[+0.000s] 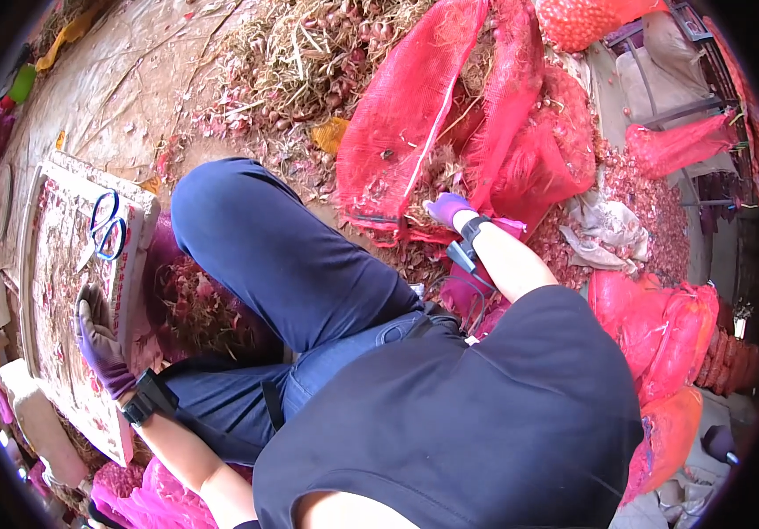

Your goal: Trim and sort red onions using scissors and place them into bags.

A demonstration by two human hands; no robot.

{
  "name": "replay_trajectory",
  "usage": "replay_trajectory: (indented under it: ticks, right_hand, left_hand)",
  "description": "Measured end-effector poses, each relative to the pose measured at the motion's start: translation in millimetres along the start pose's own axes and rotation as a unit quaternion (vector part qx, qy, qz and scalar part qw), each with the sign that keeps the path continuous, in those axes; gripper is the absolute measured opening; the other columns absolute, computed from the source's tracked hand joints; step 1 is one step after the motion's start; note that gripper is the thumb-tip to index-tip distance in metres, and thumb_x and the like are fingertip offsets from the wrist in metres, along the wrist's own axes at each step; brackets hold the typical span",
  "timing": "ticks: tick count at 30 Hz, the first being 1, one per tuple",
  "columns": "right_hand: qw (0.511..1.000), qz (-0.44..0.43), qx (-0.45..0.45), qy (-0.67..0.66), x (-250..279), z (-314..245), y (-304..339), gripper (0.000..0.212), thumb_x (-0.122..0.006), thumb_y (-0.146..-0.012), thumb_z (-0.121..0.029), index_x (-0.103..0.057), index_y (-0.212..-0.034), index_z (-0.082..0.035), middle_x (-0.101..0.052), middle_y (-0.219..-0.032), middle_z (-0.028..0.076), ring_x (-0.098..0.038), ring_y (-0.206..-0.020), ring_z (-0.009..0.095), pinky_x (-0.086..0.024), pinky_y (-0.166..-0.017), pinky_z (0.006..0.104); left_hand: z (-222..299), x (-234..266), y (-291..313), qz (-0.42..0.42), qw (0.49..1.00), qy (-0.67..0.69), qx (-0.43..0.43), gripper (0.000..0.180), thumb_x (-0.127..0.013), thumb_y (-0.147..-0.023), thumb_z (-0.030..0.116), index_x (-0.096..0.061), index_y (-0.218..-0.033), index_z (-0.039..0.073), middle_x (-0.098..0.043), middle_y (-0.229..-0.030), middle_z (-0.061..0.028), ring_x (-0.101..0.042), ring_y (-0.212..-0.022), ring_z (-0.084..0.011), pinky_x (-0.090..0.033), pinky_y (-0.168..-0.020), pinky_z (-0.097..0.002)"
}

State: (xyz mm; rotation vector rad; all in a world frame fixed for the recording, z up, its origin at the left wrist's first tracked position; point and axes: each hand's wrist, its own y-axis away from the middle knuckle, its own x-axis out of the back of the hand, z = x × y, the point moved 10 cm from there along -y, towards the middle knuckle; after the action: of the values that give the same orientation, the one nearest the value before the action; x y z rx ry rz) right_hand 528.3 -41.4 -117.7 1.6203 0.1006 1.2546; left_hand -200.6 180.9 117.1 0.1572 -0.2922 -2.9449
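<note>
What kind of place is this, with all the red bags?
Probably a farm yard or shed where small red onions or shallots get sorted and bagged. Red mesh sacks lie around, a heap of bulbs with dry stalks covers the ground, and scissors rest on a flat tray.

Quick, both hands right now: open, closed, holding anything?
Left hand: open, gloved, resting flat on the white tray, holding nothing.
Right hand: gloved, at the red mesh sack; grip cannot be told.
</note>
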Motion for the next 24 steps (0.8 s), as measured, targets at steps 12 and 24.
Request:
replay_trajectory:
  ticks: [12,24]
  right_hand:
    - [0.972,-0.207,0.053,-0.099,-63.7,-13.2,-27.7,0.054,-0.040,-0.083,-0.038,-0.054,-0.118,0.000,-0.054,-0.123,0.019,-0.053,-0.110,0.028,-0.035,-0.099,0.0386]
    - [0.932,0.021,0.253,0.257,-2.6,-48.4,-30.3,0.022,-0.065,-0.068,-0.005,-0.062,-0.089,0.001,-0.065,-0.089,0.020,-0.064,-0.084,0.030,-0.049,-0.079,0.0347]
  left_hand:
    - [13.6,7.2,10.4,0.037,0.999,-0.010,-0.009,0.034,-0.041,-0.097,0.022,-0.052,-0.123,0.003,-0.058,-0.120,-0.0100,-0.054,-0.112,-0.0160,-0.041,-0.097,-0.0275]
    - [6.7,-0.2,11.4,0.038,0.999,0.008,-0.019,0.029,-0.045,-0.095,0.018,-0.055,-0.117,0.002,-0.062,-0.112,-0.0112,-0.059,-0.104,-0.0170,-0.047,-0.090,-0.0285]
